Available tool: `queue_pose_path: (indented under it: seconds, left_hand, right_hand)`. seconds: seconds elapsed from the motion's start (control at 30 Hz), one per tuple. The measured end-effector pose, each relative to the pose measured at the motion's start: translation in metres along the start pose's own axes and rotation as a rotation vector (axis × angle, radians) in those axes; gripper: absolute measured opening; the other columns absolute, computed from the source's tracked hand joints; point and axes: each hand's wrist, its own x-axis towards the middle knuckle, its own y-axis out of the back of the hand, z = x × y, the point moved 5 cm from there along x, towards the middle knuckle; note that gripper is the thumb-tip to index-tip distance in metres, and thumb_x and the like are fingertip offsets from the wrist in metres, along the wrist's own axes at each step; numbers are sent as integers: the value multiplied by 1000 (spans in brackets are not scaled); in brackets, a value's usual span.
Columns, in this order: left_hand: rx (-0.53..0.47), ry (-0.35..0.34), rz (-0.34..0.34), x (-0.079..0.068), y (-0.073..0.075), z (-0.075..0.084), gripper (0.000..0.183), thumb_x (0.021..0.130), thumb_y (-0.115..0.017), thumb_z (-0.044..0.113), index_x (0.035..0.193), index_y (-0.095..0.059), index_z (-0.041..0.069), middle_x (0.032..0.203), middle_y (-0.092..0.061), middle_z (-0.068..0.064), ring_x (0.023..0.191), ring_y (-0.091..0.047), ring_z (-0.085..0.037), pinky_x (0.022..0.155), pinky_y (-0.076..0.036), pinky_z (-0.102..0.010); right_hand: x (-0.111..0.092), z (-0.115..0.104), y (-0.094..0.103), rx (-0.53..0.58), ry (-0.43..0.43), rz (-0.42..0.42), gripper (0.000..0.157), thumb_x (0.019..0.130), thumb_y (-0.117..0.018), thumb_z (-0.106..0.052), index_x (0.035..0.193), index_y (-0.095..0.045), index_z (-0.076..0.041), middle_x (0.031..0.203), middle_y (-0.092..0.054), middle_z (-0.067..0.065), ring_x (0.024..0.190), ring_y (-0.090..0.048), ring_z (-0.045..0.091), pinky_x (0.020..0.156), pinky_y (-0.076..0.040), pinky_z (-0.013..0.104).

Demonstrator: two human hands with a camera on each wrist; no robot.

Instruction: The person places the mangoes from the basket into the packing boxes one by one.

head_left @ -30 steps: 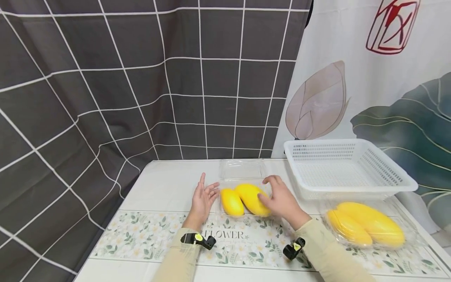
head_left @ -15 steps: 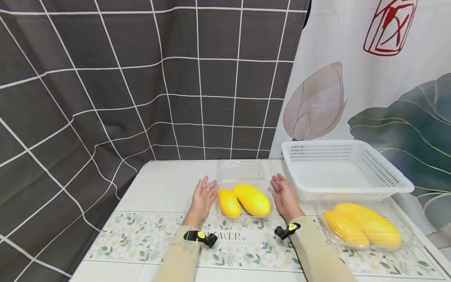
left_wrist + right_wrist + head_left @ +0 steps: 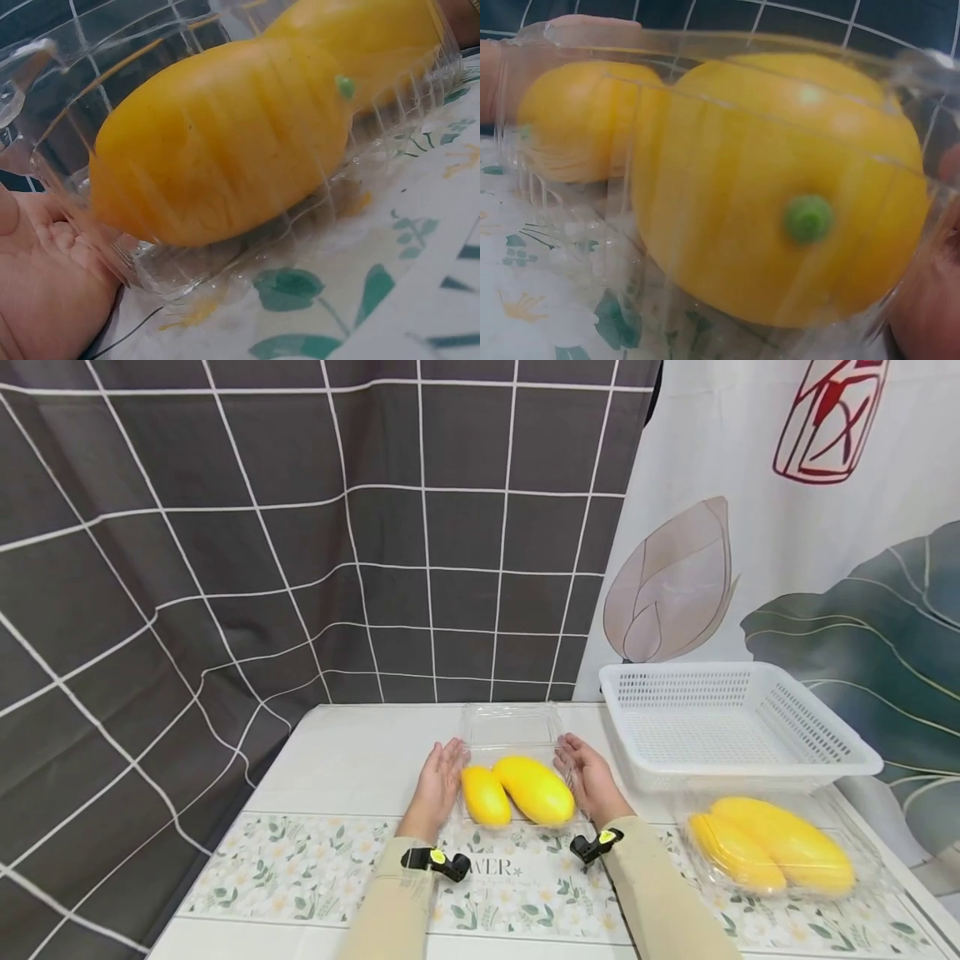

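Observation:
A clear plastic clamshell box (image 3: 517, 749) stands on the table with its lid (image 3: 513, 724) folded back away from me. Inside lie two yellow mangoes, a smaller mango (image 3: 486, 796) on the left and a larger mango (image 3: 534, 789) on the right. My left hand (image 3: 435, 785) is at the box's left side, fingers reaching forward toward the hinge. On the opposite side, my right hand (image 3: 590, 777) lies along the wall in the same way. Up close, the left wrist view shows the palm (image 3: 52, 277) by the box's end; its fingertips are partly hidden.
To the right sits a second clear box (image 3: 870, 860) with more yellow mangoes (image 3: 787, 847). Behind it is a white perforated basket (image 3: 742, 768). A dark gridded curtain (image 3: 465, 527) hangs at the table's back edge.
My right hand has let go of the larger mango, moved off to the right, then come back in to the box's side. My left hand has shifted slightly inward against the box.

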Motion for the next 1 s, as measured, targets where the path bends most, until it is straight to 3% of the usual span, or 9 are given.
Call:
queue_pose_path:
  seconds: [0.17,0.47,0.67,1.0]
  left_hand:
    - [15,-10,-21,-2,1,3,62,98,-17,48,147,-18,10,152,-18,-5,136,-21,-22,112,-10,-36]
    - [-59,-44,-72,-5,3,4,61,98,-19,46,147,-17,10,152,-15,-5,137,-20,-22,111,-12,-37]
    - [-115,-72,-101,-5,3,5,58,98,-17,45,147,-18,14,152,-16,-8,136,-21,-24,111,-14,-39]
    - [-141,-100,-199,-3,-1,14,60,97,-16,49,148,-16,17,152,-12,-14,138,-12,-27,112,-8,-40]
  right_hand:
    - [0,0,-3,-77,12,-13,62,85,-24,4,146,-8,1,152,-7,14,138,-9,27,110,-17,37]
    - [-4,1,1,39,-31,-40,64,86,-22,10,147,-8,-5,153,-5,8,138,-7,22,111,-13,38]
    - [-4,-2,3,1,21,-28,65,82,-24,12,145,-16,-3,150,-14,14,136,-16,28,110,-17,45]
    - [-2,-14,-1,-92,95,-24,52,93,-30,6,144,-22,-4,148,-19,18,135,-18,32,109,-19,46]
